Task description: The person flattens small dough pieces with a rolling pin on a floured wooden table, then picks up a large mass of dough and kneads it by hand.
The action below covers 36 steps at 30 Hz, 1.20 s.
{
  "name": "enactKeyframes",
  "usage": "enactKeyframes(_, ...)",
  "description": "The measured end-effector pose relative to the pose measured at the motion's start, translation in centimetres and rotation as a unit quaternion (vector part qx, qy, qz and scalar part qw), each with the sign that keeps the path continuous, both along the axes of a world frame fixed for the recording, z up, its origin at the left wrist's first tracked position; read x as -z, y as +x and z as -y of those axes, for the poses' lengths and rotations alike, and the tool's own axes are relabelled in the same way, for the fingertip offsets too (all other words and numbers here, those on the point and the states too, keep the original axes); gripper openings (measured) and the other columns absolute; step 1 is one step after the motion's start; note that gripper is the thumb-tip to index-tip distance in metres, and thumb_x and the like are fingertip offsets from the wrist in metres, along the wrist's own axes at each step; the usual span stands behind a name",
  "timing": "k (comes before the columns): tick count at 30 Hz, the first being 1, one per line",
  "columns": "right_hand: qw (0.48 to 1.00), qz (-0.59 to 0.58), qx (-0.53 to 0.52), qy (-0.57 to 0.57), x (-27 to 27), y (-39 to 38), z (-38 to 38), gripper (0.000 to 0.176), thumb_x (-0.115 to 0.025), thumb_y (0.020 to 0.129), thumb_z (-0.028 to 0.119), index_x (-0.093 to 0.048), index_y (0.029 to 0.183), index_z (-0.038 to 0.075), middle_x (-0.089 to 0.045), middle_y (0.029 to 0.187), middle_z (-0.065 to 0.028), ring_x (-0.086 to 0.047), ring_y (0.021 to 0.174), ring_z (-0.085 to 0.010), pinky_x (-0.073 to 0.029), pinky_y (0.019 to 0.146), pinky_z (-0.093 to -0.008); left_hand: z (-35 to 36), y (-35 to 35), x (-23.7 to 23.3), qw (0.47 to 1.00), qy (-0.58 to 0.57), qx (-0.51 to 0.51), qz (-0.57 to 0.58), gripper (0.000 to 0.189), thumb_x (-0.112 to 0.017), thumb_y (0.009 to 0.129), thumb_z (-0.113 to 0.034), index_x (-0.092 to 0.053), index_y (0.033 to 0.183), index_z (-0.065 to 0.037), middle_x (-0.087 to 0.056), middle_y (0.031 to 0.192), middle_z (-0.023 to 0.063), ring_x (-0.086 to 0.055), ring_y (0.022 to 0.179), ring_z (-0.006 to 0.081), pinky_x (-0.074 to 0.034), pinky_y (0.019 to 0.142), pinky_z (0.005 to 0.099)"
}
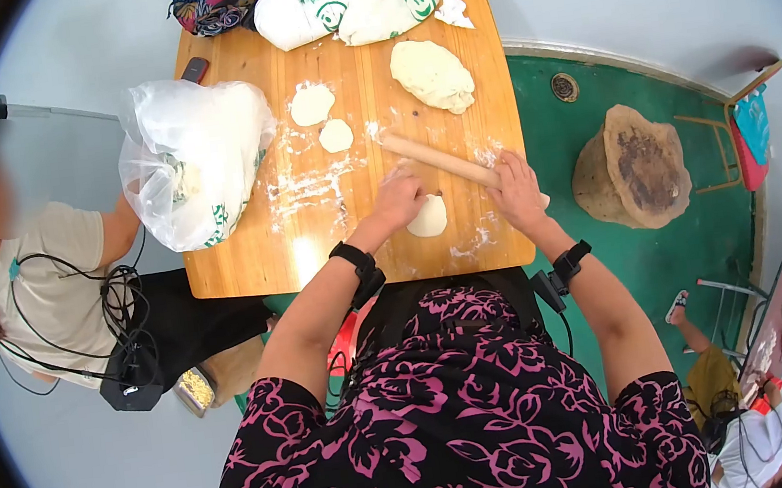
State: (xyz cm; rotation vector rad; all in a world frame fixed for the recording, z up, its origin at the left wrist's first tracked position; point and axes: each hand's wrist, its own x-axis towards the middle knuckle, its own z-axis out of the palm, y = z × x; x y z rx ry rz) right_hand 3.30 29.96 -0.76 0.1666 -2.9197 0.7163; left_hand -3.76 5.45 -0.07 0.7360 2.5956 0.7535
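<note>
A small flat round of dough (428,218) lies near the front edge of the wooden table. My left hand (399,197) is at its upper left edge, fingers bent and closed on the rim; the fingertips are partly hidden. My right hand (517,193) grips the near right end of a wooden rolling pin (440,158), which lies slantwise beyond the dough round. Farther off sit two flattened dough pieces, a larger one (312,104) and a smaller one (336,135). A big lump of dough (433,75) rests at the back right.
White flour is smeared over the table (314,243). A plastic bag (198,160) stands at the left edge, with more filled bags (387,1) at the back. A person (67,281) sits at the left. A tree-stump block (633,168) stands on the green floor at right.
</note>
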Motion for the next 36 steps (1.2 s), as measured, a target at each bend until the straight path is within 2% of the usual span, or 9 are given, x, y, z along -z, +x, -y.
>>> enactKeyframes(3,1.0,-0.001,-0.005,0.018,-0.1,0.2,0.1,0.041,-0.069,0.069,0.014,-0.048,0.102,0.0,-0.043,0.124,-0.0189,-0.038,0.121,-0.0361,-0.032,0.099,-0.0446,0.8,0.7,-0.9,0.978,0.051,-0.174,0.107,0.011,-0.065,0.075,-0.011,-0.059,0.08,-0.003,-0.061,0.083,0.0114,-0.06,0.075,0.0247,-0.048,0.067,0.0349)
enactKeyframes(7,0.998,-0.023,-0.052,0.041,-0.5,0.7,1.3,0.039,-0.066,0.073,0.022,-0.05,0.102,-0.001,-0.043,0.124,-0.0175,-0.036,0.123,-0.0355,-0.027,0.101,-0.049,2.6,2.7,0.7,0.855,0.183,-0.405,0.265,0.013,-0.063,0.079,-0.006,-0.056,0.087,0.001,-0.061,0.083,0.0109,-0.061,0.065,0.018,-0.052,0.054,0.0282)
enactKeyframes(13,0.991,0.066,-0.112,0.036,-0.6,2.5,5.5,0.04,-0.06,0.079,0.029,-0.052,0.105,0.0,-0.041,0.129,-0.0182,-0.031,0.128,-0.0335,-0.02,0.105,-0.0515,2.6,4.9,0.1,0.718,0.303,-0.491,0.388,0.015,-0.064,0.077,-0.001,-0.055,0.088,0.003,-0.061,0.079,0.0101,-0.062,0.064,0.0176,-0.055,0.054,0.0275)
enactKeyframes(16,0.983,-0.019,-0.126,0.134,-0.7,1.8,5.9,0.047,-0.056,0.082,0.034,-0.051,0.114,0.001,-0.039,0.133,-0.0178,-0.026,0.132,-0.0315,-0.018,0.106,-0.0535,2.5,5.2,0.1,0.74,0.283,-0.463,0.397,0.016,-0.064,0.077,0.0,-0.055,0.089,0.003,-0.061,0.079,0.0106,-0.063,0.064,0.0178,-0.055,0.054,0.0274)
enactKeyframes(19,0.983,0.011,-0.107,0.147,-2.0,-0.5,4.9,0.054,-0.054,0.083,0.039,-0.048,0.123,0.003,-0.037,0.137,-0.0157,-0.025,0.134,-0.0301,-0.017,0.106,-0.0549,2.6,4.7,-0.5,0.734,0.272,-0.456,0.424,0.014,-0.064,0.077,0.0,-0.057,0.088,0.004,-0.062,0.078,0.0109,-0.063,0.065,0.0181,-0.055,0.054,0.0276)
enactKeyframes(26,0.96,0.049,-0.212,0.178,-1.1,3.3,7.2,0.06,-0.051,0.085,0.044,-0.041,0.132,0.009,-0.032,0.143,-0.0124,-0.021,0.136,-0.0256,-0.015,0.107,-0.0537,2.9,4.9,0.5,0.727,0.297,-0.442,0.434,0.012,-0.065,0.077,-0.001,-0.06,0.085,0.006,-0.062,0.075,0.0114,-0.063,0.064,0.0183,-0.055,0.055,0.0272)
enactKeyframes(29,0.965,0.012,-0.146,0.216,-0.6,-0.1,5.7,0.063,-0.056,0.082,0.043,-0.041,0.131,0.007,-0.033,0.142,-0.0122,-0.024,0.135,-0.0255,-0.016,0.107,-0.0534,3.1,5.2,0.4,0.723,0.297,-0.444,0.438,0.012,-0.065,0.077,-0.002,-0.059,0.084,0.005,-0.062,0.075,0.0116,-0.063,0.064,0.0186,-0.055,0.054,0.0273)
enactKeyframes(32,0.982,0.036,-0.122,0.142,-2.1,-1.9,4.6,0.056,-0.057,0.082,0.036,-0.045,0.127,0.006,-0.036,0.14,-0.0118,-0.026,0.134,-0.0259,-0.016,0.107,-0.0533,2.5,4.6,0.0,0.715,0.296,-0.449,0.446,0.011,-0.065,0.078,-0.003,-0.059,0.084,0.005,-0.062,0.075,0.0117,-0.063,0.064,0.0186,-0.054,0.054,0.0274)
enactKeyframes(36,0.97,0.034,-0.208,0.121,-1.7,-0.3,5.9,0.045,-0.053,0.085,0.029,-0.048,0.122,0.003,-0.04,0.136,-0.0127,-0.028,0.133,-0.0268,-0.016,0.107,-0.0532,3.2,4.7,0.9,0.691,0.336,-0.484,0.419,0.013,-0.065,0.078,-0.003,-0.058,0.087,0.004,-0.062,0.077,0.0112,-0.063,0.064,0.0175,-0.052,0.052,0.0262)
